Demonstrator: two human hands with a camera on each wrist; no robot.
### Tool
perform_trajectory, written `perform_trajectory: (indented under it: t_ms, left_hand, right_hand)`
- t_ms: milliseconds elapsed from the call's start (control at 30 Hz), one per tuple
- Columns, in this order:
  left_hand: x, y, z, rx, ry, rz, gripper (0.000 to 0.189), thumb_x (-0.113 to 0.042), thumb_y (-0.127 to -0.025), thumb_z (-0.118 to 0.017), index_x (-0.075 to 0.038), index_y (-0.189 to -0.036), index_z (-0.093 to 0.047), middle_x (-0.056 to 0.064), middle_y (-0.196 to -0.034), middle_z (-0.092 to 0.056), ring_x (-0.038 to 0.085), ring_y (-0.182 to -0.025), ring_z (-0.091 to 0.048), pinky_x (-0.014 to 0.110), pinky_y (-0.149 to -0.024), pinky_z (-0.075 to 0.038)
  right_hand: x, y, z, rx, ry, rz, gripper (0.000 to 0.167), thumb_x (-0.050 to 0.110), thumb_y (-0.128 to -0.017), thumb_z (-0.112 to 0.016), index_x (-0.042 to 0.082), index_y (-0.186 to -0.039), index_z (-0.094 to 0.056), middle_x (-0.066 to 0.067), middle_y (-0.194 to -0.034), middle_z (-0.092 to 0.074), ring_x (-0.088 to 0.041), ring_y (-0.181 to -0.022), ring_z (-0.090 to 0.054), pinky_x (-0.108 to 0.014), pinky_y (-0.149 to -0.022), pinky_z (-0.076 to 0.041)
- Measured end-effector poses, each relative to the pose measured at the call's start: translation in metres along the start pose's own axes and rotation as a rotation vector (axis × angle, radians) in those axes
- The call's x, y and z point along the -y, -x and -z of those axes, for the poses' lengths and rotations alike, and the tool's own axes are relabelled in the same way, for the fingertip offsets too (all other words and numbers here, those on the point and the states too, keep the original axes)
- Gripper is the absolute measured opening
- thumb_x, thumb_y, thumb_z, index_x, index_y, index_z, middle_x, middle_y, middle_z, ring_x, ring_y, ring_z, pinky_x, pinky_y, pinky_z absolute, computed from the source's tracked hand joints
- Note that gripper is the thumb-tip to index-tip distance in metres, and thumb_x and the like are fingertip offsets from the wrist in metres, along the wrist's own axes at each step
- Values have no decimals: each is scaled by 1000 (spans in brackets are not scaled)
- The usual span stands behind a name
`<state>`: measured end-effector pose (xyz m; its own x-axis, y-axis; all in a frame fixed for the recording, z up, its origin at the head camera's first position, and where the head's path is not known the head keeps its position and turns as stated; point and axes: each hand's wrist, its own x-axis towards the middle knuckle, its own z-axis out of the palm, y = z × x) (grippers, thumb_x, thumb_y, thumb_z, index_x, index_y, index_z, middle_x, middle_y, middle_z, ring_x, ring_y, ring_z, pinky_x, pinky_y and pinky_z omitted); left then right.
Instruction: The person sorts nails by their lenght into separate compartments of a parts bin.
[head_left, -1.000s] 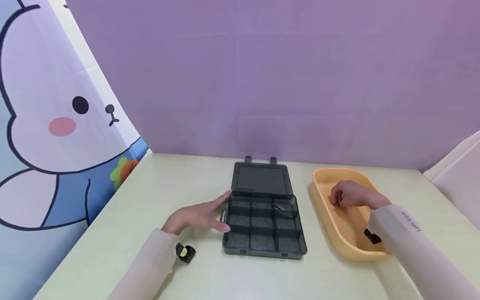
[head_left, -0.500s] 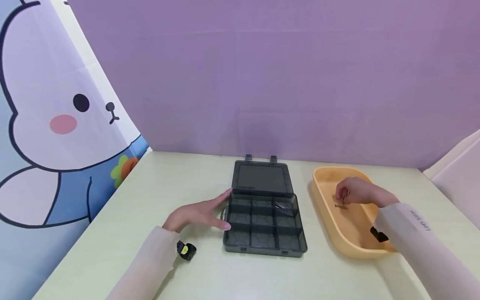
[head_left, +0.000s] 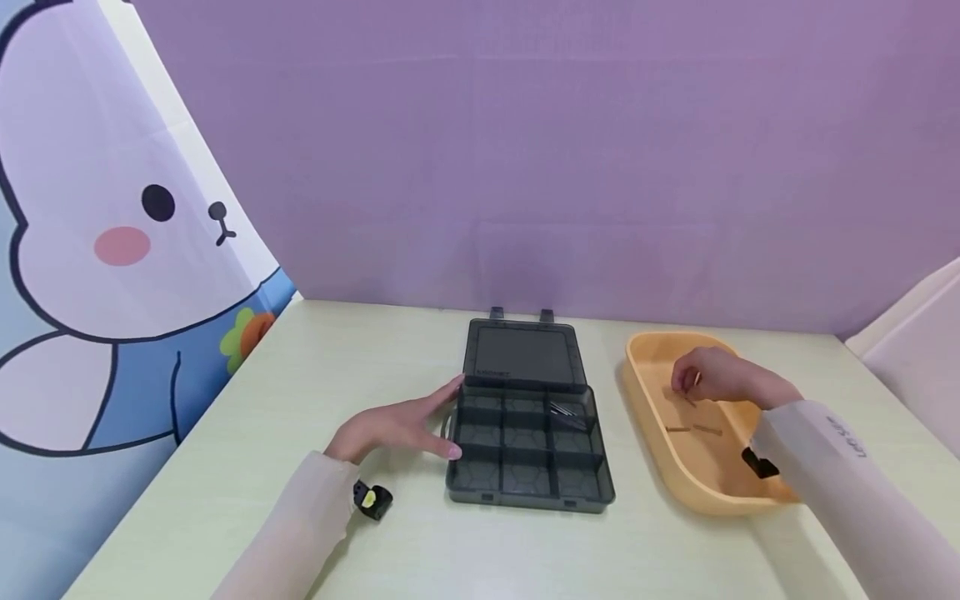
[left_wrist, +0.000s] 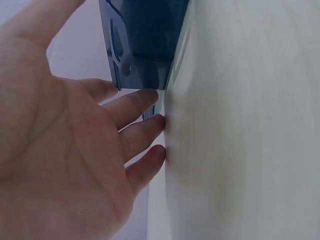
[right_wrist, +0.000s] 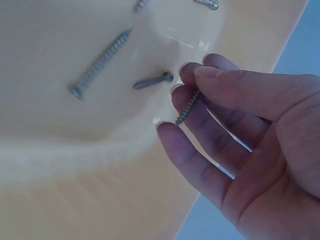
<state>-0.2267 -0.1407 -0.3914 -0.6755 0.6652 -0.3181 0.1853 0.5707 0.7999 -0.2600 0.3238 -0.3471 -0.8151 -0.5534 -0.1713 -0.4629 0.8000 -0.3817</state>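
My right hand (head_left: 708, 375) is over the orange tray (head_left: 660, 454), its thumb and fingers pinching a thin threaded screw (right_wrist: 187, 110); the screw's upper end is hidden behind the thumb. In the right wrist view a long screw (right_wrist: 102, 65) and a short dark screw (right_wrist: 154, 81) lie on the tray floor beside the fingertips. My left hand (head_left: 397, 429) rests with spread fingers against the left side of a dark translucent compartment case (head_left: 528, 502). The case's lid (head_left: 522, 354) is folded back behind it. Thin silvery pieces (head_left: 566, 414) lie in its back right compartment.
Other screws, one of them at the top right of the right wrist view (right_wrist: 206, 4), lie farther along the tray. A purple backdrop (head_left: 600, 167) rises behind the table (head_left: 360, 350). A cartoon-printed cloth (head_left: 112, 292) hangs at the left.
My right hand has shifted slightly right and back over the tray. Two screws now show on the tray floor in front of it, where none showed a second ago. The left hand stays put.
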Motion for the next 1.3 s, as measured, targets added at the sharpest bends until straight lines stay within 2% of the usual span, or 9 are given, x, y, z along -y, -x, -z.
perform_trajectory:
  t_ms: [300,600,800,1033,1300]
  left_hand:
    - [-4,0,1,-3,-13,4,113,-45,-79,-75,-22,-154,7,4,-162,2,25,-149,-2,50,-118,-13]
    - [0,1,1,2,-8,-5,113,-45,-80,-74,-19,-154,8,9,-162,2,30,-148,-2,54,-117,-11]
    - [0,1,1,-4,-15,-3,115,-47,-79,-74,-19,-154,8,8,-162,1,27,-148,-2,52,-118,-11]
    - [1,0,1,3,-28,-16,114,-45,-81,-73,-15,-154,9,10,-161,1,29,-148,-2,52,-118,-12]
    - [0,0,0,-5,-25,-11,113,-45,-80,-74,-17,-154,8,9,-162,1,29,-148,-2,53,-118,-12]
  right_hand:
    - [0,5,4,26,-47,-72,13,-7,-78,-66,6,-81,-64,0,-77,-65,-5,-66,-57,-22,-57,-49]
    - [9,13,14,9,-56,-66,15,-4,-76,-70,4,-87,-63,-2,-80,-64,-5,-70,-56,-22,-59,-50]
    - [15,18,18,14,-91,-68,13,-5,-79,-68,3,-88,-63,-1,-78,-64,-4,-65,-58,-22,-57,-49]
    - [22,22,21,33,-122,-80,9,-3,-83,-65,4,-89,-63,0,-79,-62,-6,-58,-52,-24,-49,-46]
    - [30,25,22,21,-106,-104,14,-4,-80,-68,8,-86,-63,2,-76,-61,-6,-56,-52,-23,-50,-46]
